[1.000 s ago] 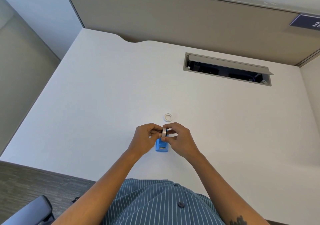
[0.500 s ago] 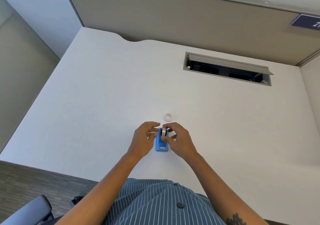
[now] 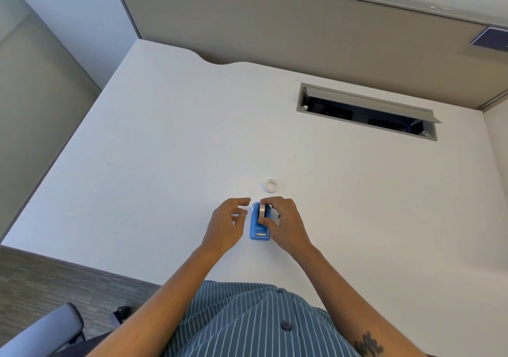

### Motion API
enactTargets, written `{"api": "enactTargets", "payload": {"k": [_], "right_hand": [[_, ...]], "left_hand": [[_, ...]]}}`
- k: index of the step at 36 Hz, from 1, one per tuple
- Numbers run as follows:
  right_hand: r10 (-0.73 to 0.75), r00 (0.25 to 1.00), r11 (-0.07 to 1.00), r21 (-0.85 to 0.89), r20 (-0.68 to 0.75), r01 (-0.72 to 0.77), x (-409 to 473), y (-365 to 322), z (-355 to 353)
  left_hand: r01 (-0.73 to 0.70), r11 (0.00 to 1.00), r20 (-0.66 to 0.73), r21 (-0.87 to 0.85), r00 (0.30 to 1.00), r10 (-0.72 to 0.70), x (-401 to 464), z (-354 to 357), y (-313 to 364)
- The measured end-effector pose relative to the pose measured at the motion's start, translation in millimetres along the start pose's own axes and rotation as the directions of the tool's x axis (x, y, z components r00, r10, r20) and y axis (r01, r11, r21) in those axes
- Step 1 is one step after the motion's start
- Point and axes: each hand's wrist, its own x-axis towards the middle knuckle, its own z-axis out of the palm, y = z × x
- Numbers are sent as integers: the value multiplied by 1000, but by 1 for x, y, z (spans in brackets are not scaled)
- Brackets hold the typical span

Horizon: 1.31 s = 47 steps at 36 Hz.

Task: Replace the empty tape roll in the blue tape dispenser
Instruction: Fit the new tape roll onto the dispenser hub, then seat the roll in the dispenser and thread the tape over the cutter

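Observation:
The blue tape dispenser (image 3: 258,226) stands on the white desk (image 3: 165,164) close to the near edge, its cutter end toward me. A new tape roll (image 3: 262,210) sits upright in the dispenser's far end. My right hand (image 3: 284,219) pinches that roll between thumb and fingers. Just left of the dispenser my left hand (image 3: 226,226) hovers with its fingers apart, holding nothing. The empty white tape core (image 3: 271,185) lies flat on the desk a little beyond the dispenser.
An open cable hatch (image 3: 367,110) is set into the desk at the far right. A grey partition wall (image 3: 275,27) runs behind the desk. A chair armrest (image 3: 41,334) shows at the lower left, over carpet.
Both hands held the new roll above the dispenser; the roll has come down into the dispenser. My left hand has let go and moved left.

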Motion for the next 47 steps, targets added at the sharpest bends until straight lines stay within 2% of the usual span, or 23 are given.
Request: {"api": "enactTargets", "payload": {"k": [14,21,32,47], "right_hand": [[-27,1000,998,-59,12,28,1,-1,1],[-41,998,987,-156,41,47,2,0,0],[-19,998,1000,12,-65,20,-1,-2,1],[-70,995,997,-41,-69,67,-1,-9,-3]], "left_hand": [[43,998,27,34,999,-44,-2,6,0],[46,998,38,44,998,-48,-1,8,0],[31,999,30,38,999,-32,1,16,1],[12,1000,21,17,1000,-12,2,16,4]]}}
